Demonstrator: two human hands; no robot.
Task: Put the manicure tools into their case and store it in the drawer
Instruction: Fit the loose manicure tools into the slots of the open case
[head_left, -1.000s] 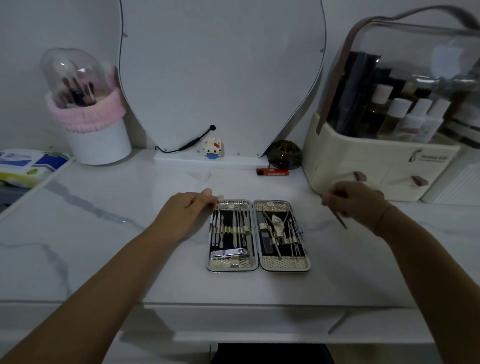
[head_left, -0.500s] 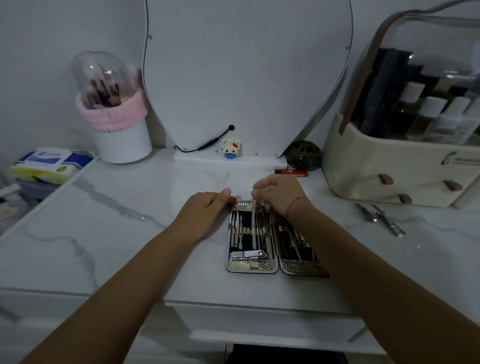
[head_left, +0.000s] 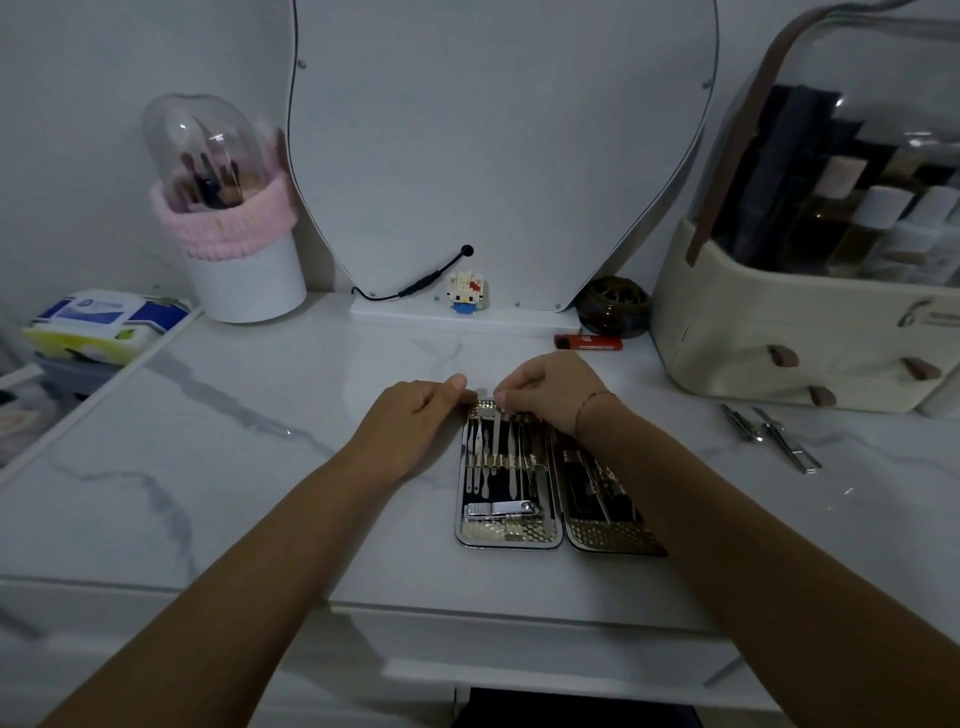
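Observation:
The manicure case lies open and flat on the marble top, with several steel tools strapped into both halves. My left hand rests at the case's far left corner, fingers curled against its edge. My right hand pinches the top of a thin steel tool that stands in the left half's row. My right forearm covers part of the right half. Two loose steel tools lie on the top to the right, apart from the case.
A large mirror stands at the back with a small toy figure on its base. A brush holder is back left, a cosmetics organiser back right. A red lighter and dark round dish sit between. Wipes pack far left.
My right hand came from the right side over to the case's top edge with a thin tool and now holds it in the left half. The view shifted left.

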